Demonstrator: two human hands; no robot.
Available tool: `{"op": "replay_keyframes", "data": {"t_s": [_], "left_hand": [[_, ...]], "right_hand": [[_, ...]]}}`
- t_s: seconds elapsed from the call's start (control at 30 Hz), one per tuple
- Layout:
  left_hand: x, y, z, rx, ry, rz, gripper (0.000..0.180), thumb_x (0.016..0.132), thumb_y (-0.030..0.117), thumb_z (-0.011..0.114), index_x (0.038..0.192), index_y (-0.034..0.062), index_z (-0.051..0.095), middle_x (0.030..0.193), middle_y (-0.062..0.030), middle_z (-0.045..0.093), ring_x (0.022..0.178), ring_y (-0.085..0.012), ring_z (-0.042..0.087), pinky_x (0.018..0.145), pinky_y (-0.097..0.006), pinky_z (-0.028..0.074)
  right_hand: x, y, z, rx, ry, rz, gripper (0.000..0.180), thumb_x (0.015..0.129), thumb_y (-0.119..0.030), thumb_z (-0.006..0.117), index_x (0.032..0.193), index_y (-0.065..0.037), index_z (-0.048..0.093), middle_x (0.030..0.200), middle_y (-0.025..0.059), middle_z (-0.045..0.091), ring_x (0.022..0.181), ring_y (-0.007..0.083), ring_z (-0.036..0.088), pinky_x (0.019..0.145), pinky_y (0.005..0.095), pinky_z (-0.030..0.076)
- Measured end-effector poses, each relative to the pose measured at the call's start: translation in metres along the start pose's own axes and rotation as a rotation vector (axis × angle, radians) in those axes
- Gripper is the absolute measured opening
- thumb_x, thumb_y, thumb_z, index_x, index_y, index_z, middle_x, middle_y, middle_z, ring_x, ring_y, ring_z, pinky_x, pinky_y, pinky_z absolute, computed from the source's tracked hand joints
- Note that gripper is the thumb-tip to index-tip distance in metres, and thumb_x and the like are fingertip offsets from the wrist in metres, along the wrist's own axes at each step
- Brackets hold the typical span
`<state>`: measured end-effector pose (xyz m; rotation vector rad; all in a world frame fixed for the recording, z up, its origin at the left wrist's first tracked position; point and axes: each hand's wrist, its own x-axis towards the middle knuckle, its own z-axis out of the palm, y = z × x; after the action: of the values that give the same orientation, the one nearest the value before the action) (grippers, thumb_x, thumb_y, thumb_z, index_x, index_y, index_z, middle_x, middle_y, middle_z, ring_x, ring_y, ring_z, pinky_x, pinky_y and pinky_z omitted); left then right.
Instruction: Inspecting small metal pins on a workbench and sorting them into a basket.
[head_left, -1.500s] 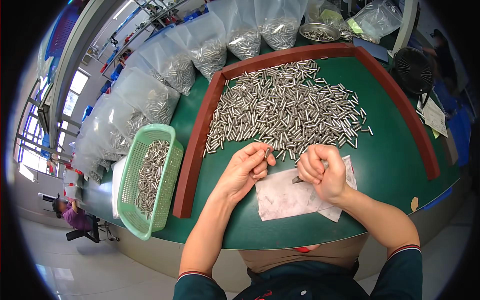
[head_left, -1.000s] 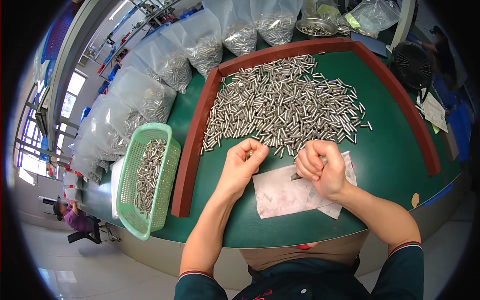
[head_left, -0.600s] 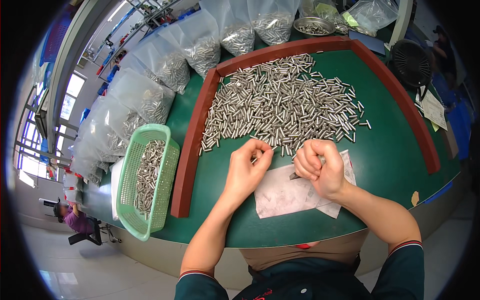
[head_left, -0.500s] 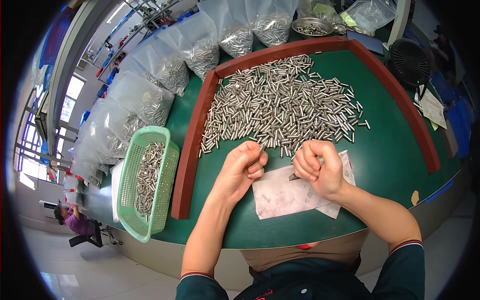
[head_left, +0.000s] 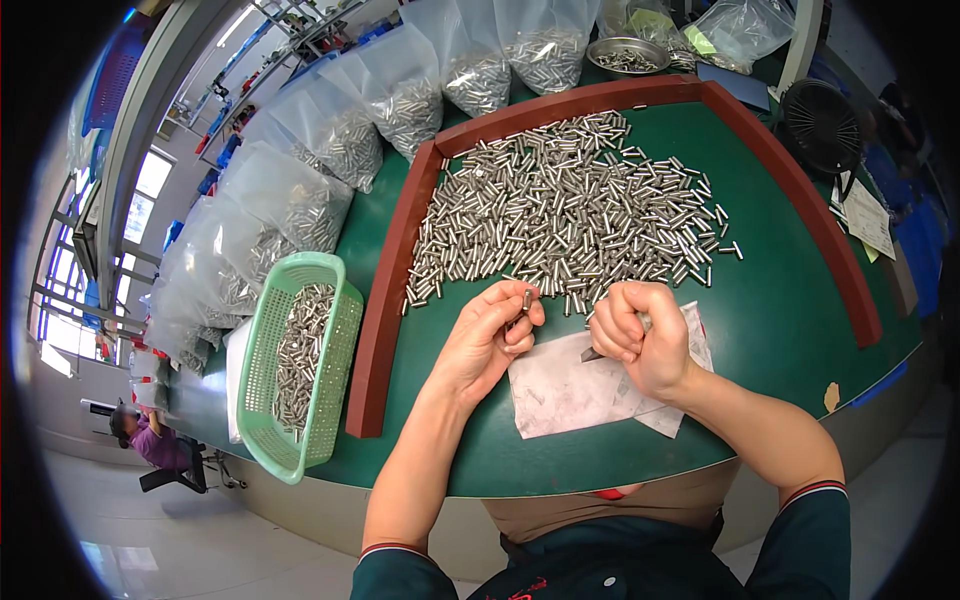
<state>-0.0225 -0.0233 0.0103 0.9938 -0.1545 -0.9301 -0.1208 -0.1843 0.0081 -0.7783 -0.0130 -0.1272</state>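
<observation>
Metal pin (head_left: 527,299) turned upright in left hand (head_left: 488,335); right hand (head_left: 642,335) unchanged

The hands are apart, both over the near part of the green table (head_left: 770,385). The left hand pinches the metal pin between thumb and fingers, one end showing upward. A dark shape deeper in that grip may be a second pin; I cannot confirm it. The right hand is curled into a fist around what appears to be a dark grey piece (head_left: 591,354), only its tip exposed. A stained white sheet (head_left: 565,390) lies beneath.

Change noted: a moment ago the left hand was rolled knuckles-up with the pin mostly covered; it is now rolled back and the pin is plainly exposed. The right hand has kept its position. In my judgement, the handling centres on this single piece.

At left, a green basket (head_left: 338,370) contains similar pins, outside the red-brown frame (head_left: 383,340). Just past the hands, a loose pile of pins (head_left: 560,210) spreads within that frame, with no change I can detect.

Farther back stand clear plastic bags (head_left: 410,105) part-filled with pins, a steel bowl (head_left: 628,73) holding more, and a black fan (head_left: 820,125). At far left sits a person in a purple top (head_left: 162,443).
</observation>
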Motion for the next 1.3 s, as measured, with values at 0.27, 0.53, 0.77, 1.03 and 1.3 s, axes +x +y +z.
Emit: {"op": "replay_keyframes", "data": {"t_s": [0.27, 0.53, 0.77, 1.03, 1.3], "left_hand": [[-0.002, 0.000, 0.000, 0.005, -0.015, -0.008, 0.012, 0.086, 0.009, 0.046, 0.092, 0.0013, 0.052, 0.073, -0.0069, 0.055, 0.050, -0.0044, 0.034, 0.046, -0.019, 0.028], [-0.015, -0.004, 0.017, 0.766, -0.025, 0.066, 0.011, 0.085, 0.012, 0.053, 0.085, 0.0007, 0.052, 0.064, 0.0027, 0.050, 0.057, -0.0023, 0.042, 0.048, -0.019, 0.032], [-0.020, -0.016, 0.028, 1.430, 0.008, 0.307, 0.011, 0.074, 0.006, 0.062, 0.073, -0.0008, 0.053, 0.049, -0.0068, 0.046, 0.041, -0.0149, 0.040, 0.042, -0.027, 0.033], [-0.018, -0.017, 0.030, 1.375, 0.021, 0.245, 0.009, 0.073, 0.004, 0.063, 0.072, -0.0014, 0.056, 0.049, -0.0034, 0.046, 0.044, -0.0083, 0.036, 0.042, -0.025, 0.031], [-0.019, -0.018, 0.028, 1.381, 0.031, 0.252, 0.008, 0.073, 0.003, 0.063, 0.071, -0.0015, 0.056, 0.049, -0.0019, 0.044, 0.045, -0.0066, 0.035, 0.042, -0.024, 0.030]], "right_hand": [[-0.001, 0.000, 0.001, -0.064, 0.010, 0.022, 0.037, 0.083, -0.023, 0.033, 0.049, -0.012, 0.026, 0.042, -0.0014, 0.026, 0.038, 0.0085, 0.022, 0.041, 0.0243, 0.020], [-0.001, 0.000, -0.003, -0.010, 0.003, -0.008, 0.033, 0.082, -0.015, 0.031, 0.050, -0.009, 0.027, 0.044, 0.0001, 0.027, 0.038, 0.0077, 0.022, 0.038, 0.0226, 0.020], [0.001, -0.004, -0.002, 0.012, -0.030, -0.062, 0.036, 0.082, -0.021, 0.032, 0.048, -0.012, 0.028, 0.041, -0.0021, 0.027, 0.037, 0.0081, 0.020, 0.040, 0.0245, 0.019], [0.001, 0.002, -0.004, -0.008, -0.051, -0.077, 0.037, 0.080, -0.022, 0.036, 0.046, -0.011, 0.027, 0.040, -0.0016, 0.027, 0.038, 0.0088, 0.020, 0.041, 0.0251, 0.018], [0.002, 0.003, -0.004, 0.003, -0.069, -0.071, 0.037, 0.080, -0.023, 0.037, 0.046, -0.011, 0.027, 0.040, -0.0012, 0.027, 0.038, 0.0090, 0.020, 0.041, 0.0251, 0.018]]}}
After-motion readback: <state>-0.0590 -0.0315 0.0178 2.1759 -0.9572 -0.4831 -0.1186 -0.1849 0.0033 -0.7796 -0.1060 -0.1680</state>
